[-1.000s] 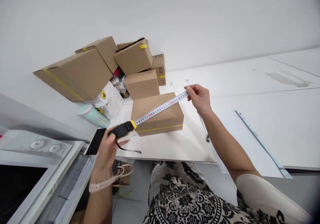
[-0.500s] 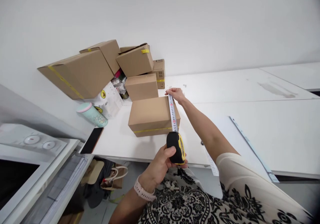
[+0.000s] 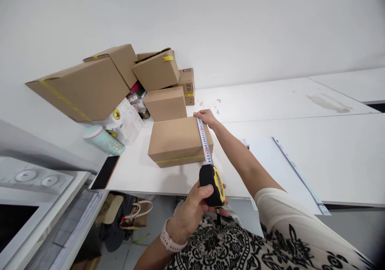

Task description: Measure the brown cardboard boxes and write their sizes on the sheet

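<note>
A closed cardboard box (image 3: 176, 139) with a yellow tape strip lies on the white table (image 3: 300, 141). My left hand (image 3: 192, 208) is wrapped round the black and yellow tape measure case (image 3: 213, 185) just off the box's near right corner. The white tape blade (image 3: 203, 140) runs from the case along the box's right top edge. My right hand (image 3: 204, 117) pinches the blade's end at the box's far right corner.
A pile of cardboard boxes (image 3: 99, 81) leans on the wall at the back left, with a white carton (image 3: 126, 121) and a mint bottle (image 3: 104, 139) below it. A black phone (image 3: 104, 172) lies at the table's left edge. Paper sheets (image 3: 270, 157) lie to the right.
A second ago the tape stretched diagonally across the box, with the case held at the left. The case has since swung to the near right corner, and the blade now lies along the right edge.
</note>
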A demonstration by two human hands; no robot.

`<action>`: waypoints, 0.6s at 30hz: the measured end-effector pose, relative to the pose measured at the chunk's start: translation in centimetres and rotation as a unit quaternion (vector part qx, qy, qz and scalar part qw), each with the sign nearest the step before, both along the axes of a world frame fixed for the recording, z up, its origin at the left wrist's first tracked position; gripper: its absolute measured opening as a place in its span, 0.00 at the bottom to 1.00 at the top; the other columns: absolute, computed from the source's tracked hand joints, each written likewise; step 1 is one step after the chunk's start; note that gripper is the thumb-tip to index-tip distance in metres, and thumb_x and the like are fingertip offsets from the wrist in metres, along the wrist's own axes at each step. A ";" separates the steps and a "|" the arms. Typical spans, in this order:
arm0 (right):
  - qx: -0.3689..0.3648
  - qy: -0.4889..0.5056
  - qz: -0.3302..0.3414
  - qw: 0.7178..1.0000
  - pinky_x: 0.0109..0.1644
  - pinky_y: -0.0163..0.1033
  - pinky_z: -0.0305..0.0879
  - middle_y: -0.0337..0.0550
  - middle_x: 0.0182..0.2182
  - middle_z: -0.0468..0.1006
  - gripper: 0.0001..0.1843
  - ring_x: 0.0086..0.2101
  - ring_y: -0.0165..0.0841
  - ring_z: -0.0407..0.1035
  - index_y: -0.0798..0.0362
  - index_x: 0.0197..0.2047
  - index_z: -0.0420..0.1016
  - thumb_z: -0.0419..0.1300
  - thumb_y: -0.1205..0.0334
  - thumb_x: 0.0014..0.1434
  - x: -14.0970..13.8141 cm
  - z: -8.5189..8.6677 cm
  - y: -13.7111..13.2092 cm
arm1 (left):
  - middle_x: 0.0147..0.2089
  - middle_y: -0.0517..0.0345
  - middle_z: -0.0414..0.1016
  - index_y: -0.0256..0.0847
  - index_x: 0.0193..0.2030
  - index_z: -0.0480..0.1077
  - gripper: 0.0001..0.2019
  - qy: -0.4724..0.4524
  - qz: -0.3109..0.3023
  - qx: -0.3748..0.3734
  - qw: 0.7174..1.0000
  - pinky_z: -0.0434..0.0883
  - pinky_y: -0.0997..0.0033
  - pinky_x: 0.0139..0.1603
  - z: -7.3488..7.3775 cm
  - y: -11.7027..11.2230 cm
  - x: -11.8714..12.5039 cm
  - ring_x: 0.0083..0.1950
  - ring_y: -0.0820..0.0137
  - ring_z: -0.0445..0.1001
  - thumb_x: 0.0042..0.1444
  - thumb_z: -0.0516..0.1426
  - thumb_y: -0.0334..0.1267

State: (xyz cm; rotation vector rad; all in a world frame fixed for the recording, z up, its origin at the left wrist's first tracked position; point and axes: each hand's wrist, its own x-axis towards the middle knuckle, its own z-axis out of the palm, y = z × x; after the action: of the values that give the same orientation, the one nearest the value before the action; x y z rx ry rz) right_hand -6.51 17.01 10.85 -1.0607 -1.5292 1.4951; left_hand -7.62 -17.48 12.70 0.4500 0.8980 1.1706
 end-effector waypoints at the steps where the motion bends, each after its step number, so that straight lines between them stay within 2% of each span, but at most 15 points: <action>1: 0.000 0.000 0.000 1.000 0.28 0.35 0.60 0.38 0.19 0.73 0.17 0.23 0.28 0.63 0.53 0.21 0.73 0.73 0.55 0.51 0.0 0.0 0.0 | 0.54 0.41 0.76 0.39 0.52 0.76 0.29 0.001 0.000 -0.002 1.000 0.80 0.58 0.36 0.0 0.0 0.0 0.42 0.57 0.79 0.49 0.69 0.55; 4: 0.000 0.001 0.005 1.000 0.29 0.36 0.60 0.38 0.19 0.73 0.17 0.23 0.28 0.63 0.52 0.21 0.72 0.73 0.54 0.51 -0.1 -0.3 0.1 | 0.55 0.40 0.76 0.39 0.54 0.75 0.29 0.002 -0.002 0.001 1.000 0.81 0.56 0.37 -0.1 0.3 0.3 0.43 0.57 0.79 0.50 0.69 0.54; 7: 0.000 -0.007 0.009 1.000 0.31 0.37 0.62 0.39 0.20 0.74 0.19 0.24 0.29 0.65 0.52 0.21 0.72 0.73 0.51 0.51 -0.3 -0.4 0.2 | 0.51 0.40 0.78 0.38 0.53 0.76 0.29 0.002 -0.009 0.012 1.000 0.80 0.57 0.40 -0.3 0.5 0.3 0.43 0.56 0.80 0.49 0.69 0.54; 9: 0.017 0.007 0.006 1.000 0.35 0.38 0.66 0.41 0.24 0.77 0.21 0.28 0.32 0.69 0.53 0.24 0.74 0.72 0.44 0.52 0.0 -0.1 0.2 | 0.48 0.40 0.80 0.36 0.50 0.77 0.29 0.007 -0.013 0.025 1.000 0.79 0.57 0.42 -0.5 0.3 -0.2 0.41 0.56 0.81 0.48 0.69 0.55; 11: 0.044 0.056 -0.014 0.997 0.41 0.39 0.70 0.45 0.34 0.82 0.26 0.36 0.35 0.74 0.52 0.32 0.78 0.66 0.34 0.55 1.0 0.3 0.0 | 0.49 0.40 0.80 0.37 0.51 0.77 0.31 0.026 -0.004 0.048 0.998 0.79 0.56 0.45 -0.7 -0.3 -1.3 0.42 0.55 0.82 0.45 0.70 0.55; 13: 0.066 0.111 -0.051 0.990 0.48 0.41 0.72 0.48 0.46 0.83 0.32 0.45 0.38 0.76 0.50 0.41 0.79 0.58 0.28 0.58 3.0 0.6 -1.0 | 0.56 0.41 0.79 0.42 0.57 0.75 0.35 0.070 0.041 0.087 0.993 0.79 0.54 0.48 -1.1 -1.4 -3.2 0.46 0.52 0.82 0.41 0.72 0.51; 15: 0.074 0.128 -0.088 0.985 0.52 0.43 0.72 0.50 0.51 0.82 0.35 0.50 0.39 0.75 0.49 0.47 0.78 0.53 0.26 0.60 5.7 0.2 -2.9 | 0.61 0.45 0.76 0.50 0.63 0.71 0.41 0.140 0.123 0.121 0.975 0.78 0.52 0.52 -1.7 -2.6 -5.8 0.53 0.48 0.80 0.39 0.74 0.45; 18: 0.043 0.086 -0.109 0.989 0.54 0.47 0.73 0.51 0.51 0.82 0.32 0.51 0.42 0.75 0.49 0.45 0.79 0.58 0.28 0.58 9.5 -2.3 -7.3 | 0.54 0.53 0.81 0.56 0.63 0.70 0.42 0.237 0.266 0.134 0.925 0.78 0.50 0.54 -3.0 -3.5 -10.6 0.54 0.47 0.80 0.38 0.75 0.40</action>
State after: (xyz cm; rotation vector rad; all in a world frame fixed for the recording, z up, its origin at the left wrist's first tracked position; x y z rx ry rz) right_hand 2.98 9.73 8.54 -0.9873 -1.3026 1.3222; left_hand -18.20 -20.96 9.71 0.7644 1.3378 1.7362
